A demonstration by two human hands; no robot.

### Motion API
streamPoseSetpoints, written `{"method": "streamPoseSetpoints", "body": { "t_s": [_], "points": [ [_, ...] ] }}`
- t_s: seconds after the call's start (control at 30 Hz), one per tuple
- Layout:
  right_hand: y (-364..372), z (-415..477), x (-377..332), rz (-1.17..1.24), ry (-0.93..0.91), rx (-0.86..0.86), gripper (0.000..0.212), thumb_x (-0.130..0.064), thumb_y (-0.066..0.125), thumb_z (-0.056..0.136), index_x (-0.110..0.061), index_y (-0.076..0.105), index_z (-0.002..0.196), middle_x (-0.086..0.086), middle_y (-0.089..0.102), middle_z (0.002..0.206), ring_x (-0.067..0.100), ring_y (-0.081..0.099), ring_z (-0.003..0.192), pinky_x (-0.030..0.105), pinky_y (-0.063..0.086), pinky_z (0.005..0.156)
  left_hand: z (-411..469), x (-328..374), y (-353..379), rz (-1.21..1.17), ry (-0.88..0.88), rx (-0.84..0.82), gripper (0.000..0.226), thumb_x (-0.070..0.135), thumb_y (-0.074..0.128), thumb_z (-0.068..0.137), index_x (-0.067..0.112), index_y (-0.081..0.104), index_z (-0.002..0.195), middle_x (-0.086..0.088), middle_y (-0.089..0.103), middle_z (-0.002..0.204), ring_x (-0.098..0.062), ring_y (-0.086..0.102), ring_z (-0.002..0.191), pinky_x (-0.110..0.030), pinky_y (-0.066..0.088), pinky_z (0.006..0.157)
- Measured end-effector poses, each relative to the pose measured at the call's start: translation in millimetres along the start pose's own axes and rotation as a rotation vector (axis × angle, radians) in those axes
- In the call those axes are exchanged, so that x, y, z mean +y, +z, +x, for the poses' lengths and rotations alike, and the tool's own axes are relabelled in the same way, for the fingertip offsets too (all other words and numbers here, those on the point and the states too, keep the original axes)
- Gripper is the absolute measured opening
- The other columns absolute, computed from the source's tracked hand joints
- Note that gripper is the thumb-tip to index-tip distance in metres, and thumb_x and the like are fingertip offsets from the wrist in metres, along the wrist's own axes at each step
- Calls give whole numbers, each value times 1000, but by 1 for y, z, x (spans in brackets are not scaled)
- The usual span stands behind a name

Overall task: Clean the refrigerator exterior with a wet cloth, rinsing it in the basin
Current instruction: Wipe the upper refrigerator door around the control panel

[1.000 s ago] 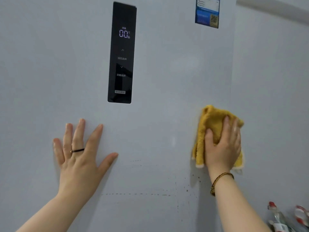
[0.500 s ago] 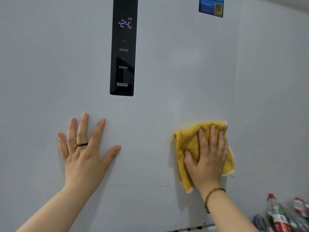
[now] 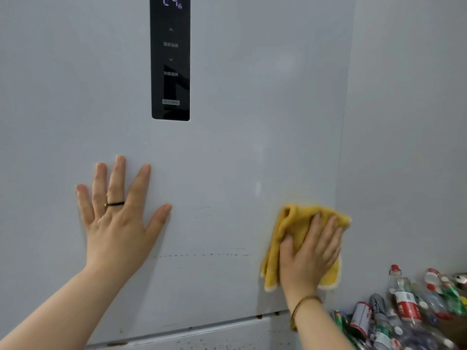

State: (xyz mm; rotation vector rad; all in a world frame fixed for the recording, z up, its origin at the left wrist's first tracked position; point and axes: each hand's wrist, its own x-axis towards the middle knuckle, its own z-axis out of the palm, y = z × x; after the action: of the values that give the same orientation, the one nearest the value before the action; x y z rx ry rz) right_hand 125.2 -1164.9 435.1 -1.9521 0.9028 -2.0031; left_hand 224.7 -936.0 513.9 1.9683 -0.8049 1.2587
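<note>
- The left hand (image 3: 118, 223) lies flat on the refrigerator door (image 3: 240, 135), fingers straight and spread, below and left of the black control panel (image 3: 170, 72). It holds nothing.
- The right hand (image 3: 309, 256), fingers straight and close together, presses the yellow cloth (image 3: 290, 231) against the door, below and well right of the panel, at the door's right edge.
- Brown specks (image 3: 202, 255) dot the door below the panel.
- A pale wall (image 3: 417, 122) and heaped bottles (image 3: 404, 311) lie far right of it.

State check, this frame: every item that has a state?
control panel: lit, reads -24
refrigerator door: dotted grime line low down
yellow cloth: bunched, pressed against door near right edge
left hand: flat on door, fingers spread
right hand: pressing cloth, fingers straight
plastic bottles: heaped lower right
</note>
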Motion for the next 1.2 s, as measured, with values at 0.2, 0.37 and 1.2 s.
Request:
{"method": "streamPoseSetpoints", "body": {
  "t_s": [0.2, 0.37, 1.2],
  "points": [
    [1, 2, 0, 13, 73, 4, 69, -46, 30, 82, -11, 28, 142, 19, 23, 148, 38, 18, 136, 51, 11, 110, -2, -2, -1, 13, 23, 5, 66, 53, 32, 81, 17, 35, 137, -16, 22, 149, -26, -2, 135, -16, -25, 105],
    [3, -74, 25, -56, -16, -80, 62, -57, 8, 92, -15, 14, 138, 22, 19, 141, 36, 12, 133, 34, 0, 111, -3, -9, -4, 20, 70, -23, 60, 49, 35, 82, 19, 35, 134, -15, 28, 147, -26, 5, 134, -18, -19, 109],
    [13, 32, -98, -87, -811, -38, 55, -55, 18, 92, -24, 32, 135, 5, 19, 148, 27, 4, 138, 47, -1, 112, -52, -74, -28, 77, -68, -70, 59, 56, 12, 92, 18, 34, 132, -5, 20, 142, -15, 1, 133, -16, -10, 111]
  ]
}}
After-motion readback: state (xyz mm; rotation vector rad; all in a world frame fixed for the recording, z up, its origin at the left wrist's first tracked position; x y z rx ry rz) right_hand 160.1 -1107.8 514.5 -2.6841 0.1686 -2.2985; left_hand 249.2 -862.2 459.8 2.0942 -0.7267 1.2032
